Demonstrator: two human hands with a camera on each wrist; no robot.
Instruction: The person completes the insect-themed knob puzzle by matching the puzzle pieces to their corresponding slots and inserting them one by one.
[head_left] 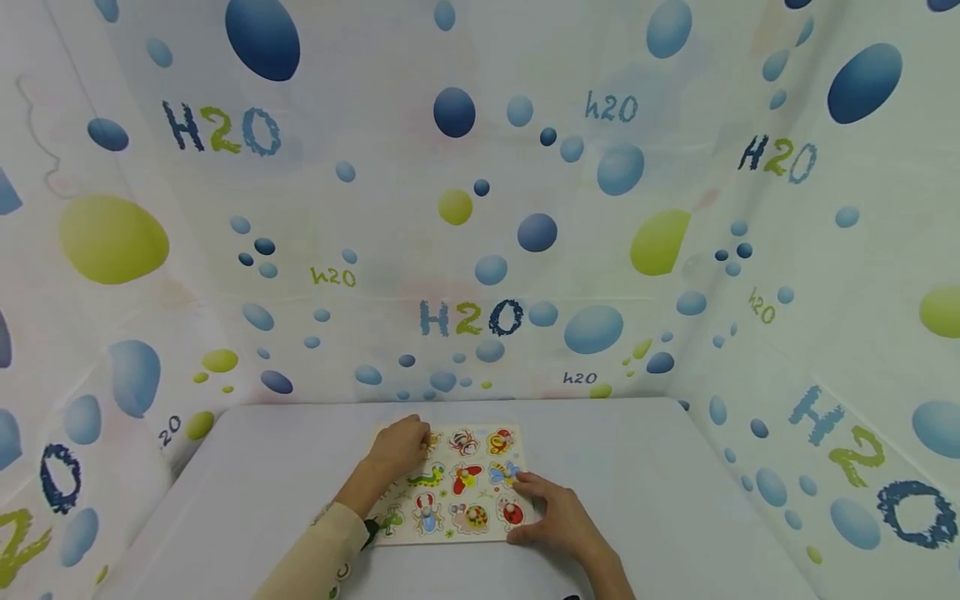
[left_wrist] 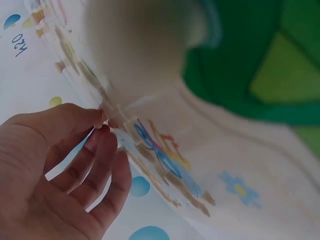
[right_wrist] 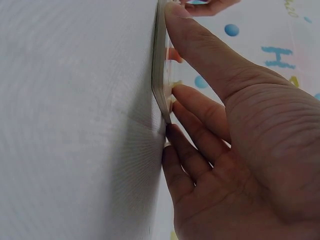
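Observation:
A pale puzzle board [head_left: 480, 460] with colourful insect pieces lies flat on the table. My left hand [head_left: 401, 446] is over its far left corner, thumb and finger pinched together at a piece there; a bit of yellow [head_left: 432, 442] shows beside the fingers. In the left wrist view that hand's thumb and fingertips [left_wrist: 100, 120] meet low over the board, mostly covering what they grip. My right hand [head_left: 555, 517] rests at the board's right side, thumb near the front corner, fingers spread along the edge. The right wrist view has its thumb [right_wrist: 200, 45] on the board's edge.
Close to the left wrist camera, a large green piece [left_wrist: 235, 90] and a blurred round knob fill the upper part. White cloth covers the table [head_left: 637, 467]. Behind and at both sides stand white walls [head_left: 390, 208] printed with bubbles and H2O lettering.

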